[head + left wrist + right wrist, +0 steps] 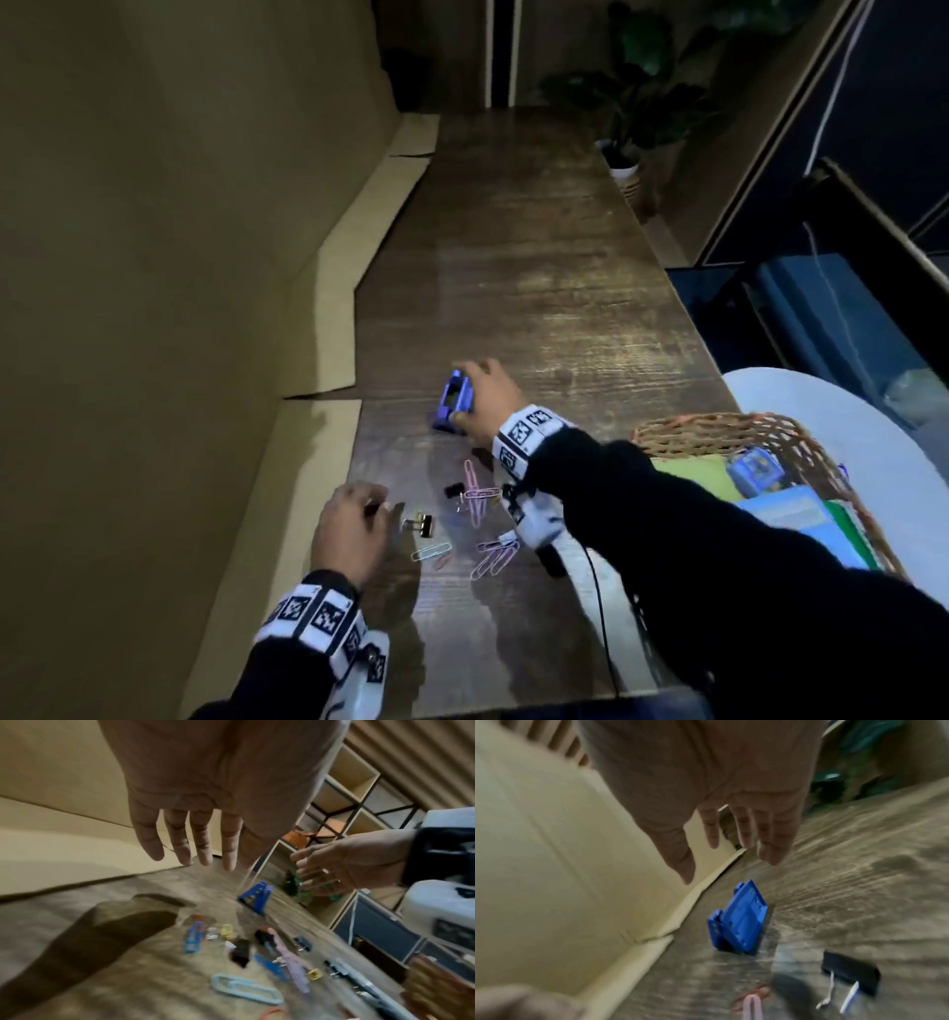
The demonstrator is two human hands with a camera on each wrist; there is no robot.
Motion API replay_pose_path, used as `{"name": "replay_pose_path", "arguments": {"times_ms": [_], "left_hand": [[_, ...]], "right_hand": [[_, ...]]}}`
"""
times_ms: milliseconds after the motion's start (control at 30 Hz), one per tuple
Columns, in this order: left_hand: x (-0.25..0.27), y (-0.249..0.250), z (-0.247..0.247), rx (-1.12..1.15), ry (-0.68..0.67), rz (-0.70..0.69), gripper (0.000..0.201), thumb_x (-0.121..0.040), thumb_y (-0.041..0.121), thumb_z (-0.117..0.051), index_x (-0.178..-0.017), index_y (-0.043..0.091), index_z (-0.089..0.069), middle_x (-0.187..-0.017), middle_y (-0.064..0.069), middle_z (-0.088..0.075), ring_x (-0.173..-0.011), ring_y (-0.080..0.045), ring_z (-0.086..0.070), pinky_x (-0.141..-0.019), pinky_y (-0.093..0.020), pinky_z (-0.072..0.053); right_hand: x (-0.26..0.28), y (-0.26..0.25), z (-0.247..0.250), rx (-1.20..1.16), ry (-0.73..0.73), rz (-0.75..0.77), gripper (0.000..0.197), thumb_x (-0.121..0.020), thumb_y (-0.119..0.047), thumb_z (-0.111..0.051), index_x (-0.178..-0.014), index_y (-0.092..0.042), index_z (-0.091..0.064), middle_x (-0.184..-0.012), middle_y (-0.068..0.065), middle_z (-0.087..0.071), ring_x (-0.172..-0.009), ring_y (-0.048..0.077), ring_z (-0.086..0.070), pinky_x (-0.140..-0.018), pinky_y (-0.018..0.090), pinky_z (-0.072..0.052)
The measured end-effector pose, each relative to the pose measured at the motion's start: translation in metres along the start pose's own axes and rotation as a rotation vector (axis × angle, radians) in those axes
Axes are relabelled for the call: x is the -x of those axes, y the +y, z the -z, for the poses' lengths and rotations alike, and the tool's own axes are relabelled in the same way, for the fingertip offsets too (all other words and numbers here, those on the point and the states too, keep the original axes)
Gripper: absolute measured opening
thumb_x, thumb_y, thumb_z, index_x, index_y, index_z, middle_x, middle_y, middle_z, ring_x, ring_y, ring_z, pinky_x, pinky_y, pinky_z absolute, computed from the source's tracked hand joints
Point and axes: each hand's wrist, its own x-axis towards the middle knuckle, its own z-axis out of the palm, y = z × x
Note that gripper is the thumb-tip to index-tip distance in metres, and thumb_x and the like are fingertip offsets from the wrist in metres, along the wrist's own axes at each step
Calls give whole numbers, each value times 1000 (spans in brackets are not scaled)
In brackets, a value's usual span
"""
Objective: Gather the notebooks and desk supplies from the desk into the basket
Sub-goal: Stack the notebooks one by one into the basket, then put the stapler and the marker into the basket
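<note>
Wood-grain desk [539,267] runs away from the person, cardboard sheets [318,318] lining its edge at 9 o'clock, a potted plant [631,103] at 1 o'clock, and cube shelving [347,787] beyond. Blue stapler [453,402] lies mid-desk, long axis running 12 to 6. The right hand [485,398] hovers over the stapler, fingers spread and straight, apart from it in the right wrist view. The left hand [352,532] hangs at 7 o'clock, fingers relaxed, gripping nothing. Paper clips [475,493] and binder clips [421,524] lie scattered between the hands. The wicker basket [719,429] at 4 o'clock holds notebooks [785,514].
</note>
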Motion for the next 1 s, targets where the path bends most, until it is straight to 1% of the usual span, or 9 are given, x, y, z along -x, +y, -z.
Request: {"name": "replay_pose_path", "arguments": {"times_ms": [133,300,400,533,633,767,833,933,1000], "left_hand": [[2,-31,-5,-192,-107,88,36,-93,20,-45,-128,20,-55,-148,-3,-39,-136,-23,-36,-110,-38,-38],[2,-31,-8,-264,-142,74,41,-92,17,-41,-131,26,-49,-153,0,-28,-141,-22,-25,-107,-43,-40],[3,-33,-9,-265,-154,77,43,-91,16,-41,-132,27,-47,-154,0,-27,-142,-21,-23,-108,-42,-39],[4,-43,-7,-285,-157,56,50,-89,13,-43,-136,32,-42,-156,4,-24,-143,-20,-21,-108,-45,-38],[6,-49,-8,-324,-144,31,55,-87,12,-46,-137,35,-40,-155,5,-26,-142,-19,-25,-105,-46,-41],[8,-54,-10,-359,-144,21,60,-87,13,-47,-140,37,-33,-157,7,-21,-143,-18,-23,-104,-48,-42],[7,-53,-10,-351,-146,23,59,-87,14,-47,-140,38,-33,-156,7,-22,-142,-18,-24,-104,-48,-42],[4,-53,-11,-342,-142,9,53,-89,18,-45,-138,37,-37,-154,7,-26,-140,-18,-28,-101,-47,-43],[-1,-57,-11,-341,-149,3,47,-91,20,-45,-135,35,-43,-153,4,-31,-138,-21,-32,-102,-45,-42]], "right_hand": [[-55,-1,-15,464,-192,89,75,-65,-53,-73,-132,-31,-48,-152,20,-17,-134,42,-27,-108,49,-36],[-79,-11,-21,660,-263,137,58,-59,-53,-74,-106,-19,-65,-105,11,-62,-92,30,-63,-72,38,-56],[-77,-19,-26,661,-258,115,51,-57,-46,-76,-97,-16,-67,-92,8,-71,-75,27,-69,-56,28,-51],[-58,-7,-8,394,-194,23,79,-49,-53,-76,-116,-17,-52,-109,8,-51,-92,31,-60,-82,38,-54],[-36,19,43,183,-184,-22,89,-54,-45,-79,-131,-17,-44,-120,8,-57,-105,26,-59,-90,30,-49],[16,70,125,-79,-120,-163,118,-38,-55,-66,-145,-18,-33,-130,3,-58,-117,19,-57,-106,32,-41],[47,94,152,-176,-31,-242,111,-42,-54,-65,-142,-14,-38,-127,1,-57,-119,16,-54,-104,24,-37],[89,132,168,-322,90,-348,58,-63,-34,-74,-115,-14,-59,-97,-3,-65,-98,15,-59,-75,5,-43],[106,160,164,-342,170,-414,54,-57,-34,-79,-103,-9,-64,-90,4,-69,-84,17,-61,-71,14,-48]]}}
